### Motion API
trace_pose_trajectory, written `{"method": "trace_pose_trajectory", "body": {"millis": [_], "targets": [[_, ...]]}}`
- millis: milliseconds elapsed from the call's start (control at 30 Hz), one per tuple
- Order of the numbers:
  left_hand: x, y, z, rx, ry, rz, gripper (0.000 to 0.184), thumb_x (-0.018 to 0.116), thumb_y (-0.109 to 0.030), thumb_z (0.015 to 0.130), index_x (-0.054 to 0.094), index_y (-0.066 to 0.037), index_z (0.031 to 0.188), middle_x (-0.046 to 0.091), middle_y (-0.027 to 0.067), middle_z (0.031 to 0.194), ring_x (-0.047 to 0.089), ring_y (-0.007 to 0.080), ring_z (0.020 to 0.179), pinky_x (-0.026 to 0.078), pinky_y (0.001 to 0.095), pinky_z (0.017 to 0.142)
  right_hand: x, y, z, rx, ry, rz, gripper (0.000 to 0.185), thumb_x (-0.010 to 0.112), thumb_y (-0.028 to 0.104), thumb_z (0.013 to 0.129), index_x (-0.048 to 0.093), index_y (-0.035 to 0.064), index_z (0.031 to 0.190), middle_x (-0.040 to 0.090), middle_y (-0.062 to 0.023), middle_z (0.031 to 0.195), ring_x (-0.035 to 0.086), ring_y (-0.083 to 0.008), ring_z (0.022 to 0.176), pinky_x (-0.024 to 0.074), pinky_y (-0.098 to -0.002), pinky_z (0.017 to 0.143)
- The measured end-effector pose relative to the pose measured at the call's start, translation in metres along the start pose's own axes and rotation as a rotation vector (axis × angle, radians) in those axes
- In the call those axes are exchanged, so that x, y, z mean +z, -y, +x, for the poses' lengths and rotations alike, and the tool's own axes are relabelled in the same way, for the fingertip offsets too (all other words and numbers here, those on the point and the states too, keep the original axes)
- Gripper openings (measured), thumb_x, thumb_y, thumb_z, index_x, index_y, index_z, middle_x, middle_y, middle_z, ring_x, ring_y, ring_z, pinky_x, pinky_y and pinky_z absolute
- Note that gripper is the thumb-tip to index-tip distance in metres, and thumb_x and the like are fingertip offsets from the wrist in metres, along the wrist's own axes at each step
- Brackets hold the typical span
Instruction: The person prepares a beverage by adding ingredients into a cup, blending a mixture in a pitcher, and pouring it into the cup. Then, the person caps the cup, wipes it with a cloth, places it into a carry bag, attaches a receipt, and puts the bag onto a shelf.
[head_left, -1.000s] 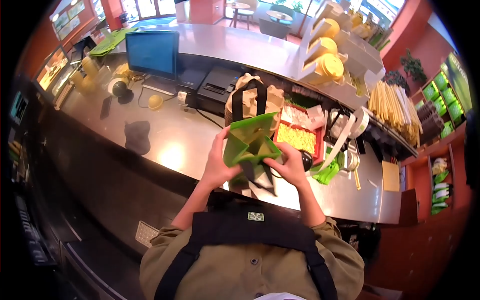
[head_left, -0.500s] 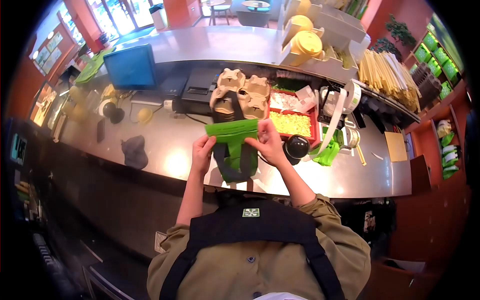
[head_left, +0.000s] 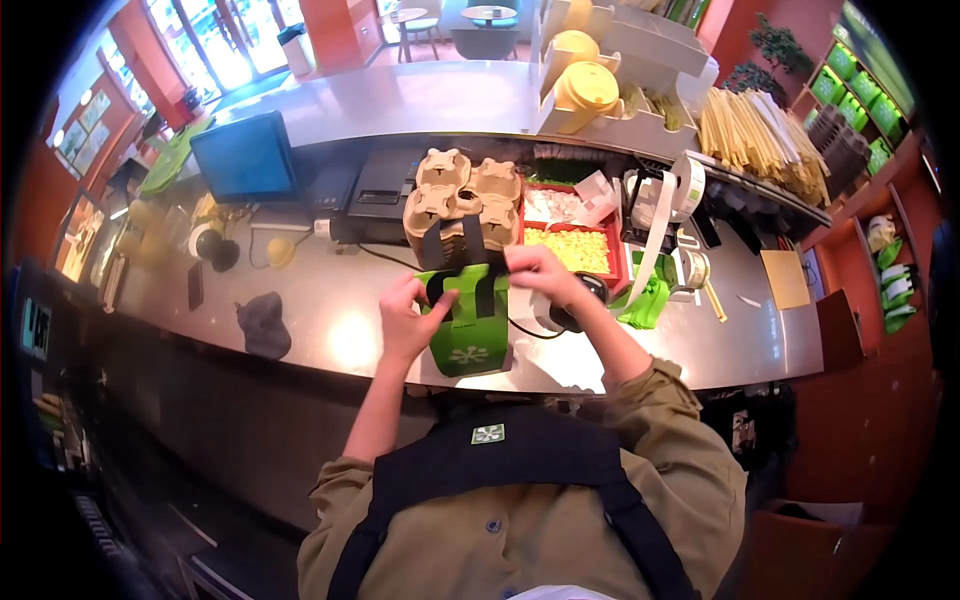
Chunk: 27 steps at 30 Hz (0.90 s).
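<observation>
A green carry bag (head_left: 472,340) with dark straps and a white flower-like logo stands upright near the counter's front edge. My left hand (head_left: 407,318) grips its upper left side, with the thumb lying across the front below the rim. At the upper right corner, my right hand (head_left: 543,275) has its fingers closed on the bag's top edge. Both hands partly cover the rim, and what the bag contains is hidden. Just behind it is a stack of cardboard cup carriers (head_left: 430,205). A black rounded device (head_left: 591,288) sits beside my right forearm.
A red tray (head_left: 620,262) holds yellow pieces (head_left: 570,250) and white packets. Farther left are a black printer (head_left: 375,205), a monitor (head_left: 242,158) and a dark cloth (head_left: 264,325). Paper rolls (head_left: 689,186), green material (head_left: 648,303) and long wrapped sticks (head_left: 755,138) occupy the right.
The folded green top flap has opened out, and the bag now stands with its logo facing me. My right hand has shifted slightly right, my left slightly down. The view has tilted a little.
</observation>
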<state>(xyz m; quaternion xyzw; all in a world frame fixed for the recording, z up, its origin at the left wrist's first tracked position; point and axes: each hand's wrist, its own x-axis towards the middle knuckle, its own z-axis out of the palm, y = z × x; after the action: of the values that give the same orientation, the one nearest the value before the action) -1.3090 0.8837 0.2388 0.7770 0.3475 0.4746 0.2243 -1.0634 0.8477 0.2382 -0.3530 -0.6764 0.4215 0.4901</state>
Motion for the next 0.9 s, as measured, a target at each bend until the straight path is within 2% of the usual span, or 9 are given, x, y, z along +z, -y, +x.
{"method": "trace_pose_trajectory", "body": {"millis": [67, 133, 200, 333, 400, 467, 567, 667, 900], "targets": [[0.006, -0.002, -0.002, -0.047, -0.023, 0.030, 0.036, 0.079, -0.009, 0.065, 0.044, -0.002, 0.060, 0.043, 0.0073, 0.058, 0.047, 0.0233, 0.055, 0.038, 0.0329, 0.054, -0.042, 0.002, 0.005, 0.138, -0.264, -0.048, 0.026, 0.058, 0.001, 0.068, 0.068, 0.0018, 0.093, 0.065, -0.0065, 0.095, 0.058, -0.0139, 0.087, 0.0455, -0.0257, 0.075], [0.005, 0.001, -0.013, -0.071, -0.044, -0.115, 0.032, 0.080, -0.008, 0.064, 0.050, -0.002, 0.072, 0.049, 0.0085, 0.069, 0.051, 0.0240, 0.065, 0.042, 0.0315, 0.060, -0.101, -0.028, 0.006, -0.085, -0.561, -0.866, 0.050, 0.063, 0.004, 0.067, 0.057, 0.0050, 0.117, 0.061, -0.0130, 0.114, 0.059, -0.0298, 0.102, 0.0477, -0.0366, 0.087], [-0.019, -0.031, -0.017, 0.066, -0.029, -0.059, 0.059, 0.083, -0.011, 0.058, 0.049, -0.005, 0.105, 0.049, 0.0127, 0.108, 0.049, 0.0291, 0.099, 0.041, 0.0368, 0.087, -0.137, -0.046, 0.000, 0.554, -0.630, -1.242, 0.075, 0.062, 0.005, 0.070, 0.031, 0.0111, 0.138, 0.049, -0.0141, 0.126, 0.057, -0.0343, 0.103, 0.0504, -0.0425, 0.080], [-0.047, -0.054, -0.046, 0.114, -0.065, -0.254, 0.056, 0.078, -0.013, 0.061, 0.049, -0.002, 0.108, 0.051, 0.0130, 0.101, 0.051, 0.0223, 0.086, 0.042, 0.0319, 0.081, -0.168, -0.082, -0.013, 0.597, -0.570, -1.318, 0.046, 0.061, 0.004, 0.069, 0.054, 0.0055, 0.115, 0.062, -0.0150, 0.095, 0.062, -0.0356, 0.089, 0.0504, -0.0438, 0.075], [-0.039, -0.067, -0.042, 0.000, 0.513, -0.629, 0.048, 0.071, -0.018, 0.074, 0.049, -0.001, 0.113, 0.053, 0.0137, 0.103, 0.054, 0.0206, 0.089, 0.043, 0.0310, 0.082, -0.148, -0.070, -0.021, 0.330, -0.803, -1.317, 0.016, 0.063, 0.005, 0.072, 0.061, -0.0002, 0.087, 0.061, -0.0137, 0.067, 0.065, -0.0296, 0.074, 0.0510, -0.0427, 0.067], [0.006, -0.070, -0.046, -0.638, 0.968, -1.108, 0.039, 0.058, -0.022, 0.089, 0.048, 0.000, 0.120, 0.054, 0.0142, 0.116, 0.055, 0.0195, 0.099, 0.043, 0.0313, 0.088, -0.111, -0.035, -0.036, 0.137, -1.173, -0.712, 0.025, 0.069, 0.017, 0.077, 0.062, 0.0078, 0.099, 0.061, -0.0060, 0.073, 0.060, -0.0181, 0.059, 0.0489, -0.0343, 0.054], [0.100, -0.050, -0.063, -0.883, 0.876, -1.463, 0.046, 0.045, -0.036, 0.096, 0.043, -0.003, 0.128, 0.050, 0.0122, 0.128, 0.050, 0.0220, 0.114, 0.038, 0.0359, 0.097, -0.027, 0.025, -0.100, 0.186, -1.156, 0.494, 0.038, 0.065, 0.006, 0.080, 0.051, 0.0033, 0.115, 0.056, 0.0011, 0.076, 0.043, -0.0028, 0.047, 0.0344, -0.0191, 0.036], [0.151, -0.046, -0.052, -1.149, 0.486, -1.675, 0.049, 0.043, -0.038, 0.097, 0.039, -0.004, 0.132, 0.049, 0.0095, 0.130, 0.048, 0.0229, 0.118, 0.035, 0.0404, 0.103, 0.056, 0.046, -0.150, 0.386, -1.300, 0.891, 0.025, 0.063, 0.005, 0.082, 0.052, 0.0080, 0.105, 0.052, 0.0043, 0.071, 0.037, -0.0028, 0.042, 0.0273, -0.0173, 0.034], [0.189, -0.088, -0.001, -0.530, 0.164, -1.016, 0.052, 0.057, 0.003, 0.085, 0.036, -0.002, 0.132, 0.056, 0.0098, 0.117, 0.057, 0.0184, 0.104, 0.048, 0.0304, 0.087, 0.004, 0.023, -0.243, 0.657, -1.238, 0.133, 0.026, 0.066, 0.028, 0.085, 0.064, 0.0065, 0.099, 0.053, 0.0061, 0.073, 0.037, -0.0009, 0.051, 0.0271, -0.0175, 0.044]]}}
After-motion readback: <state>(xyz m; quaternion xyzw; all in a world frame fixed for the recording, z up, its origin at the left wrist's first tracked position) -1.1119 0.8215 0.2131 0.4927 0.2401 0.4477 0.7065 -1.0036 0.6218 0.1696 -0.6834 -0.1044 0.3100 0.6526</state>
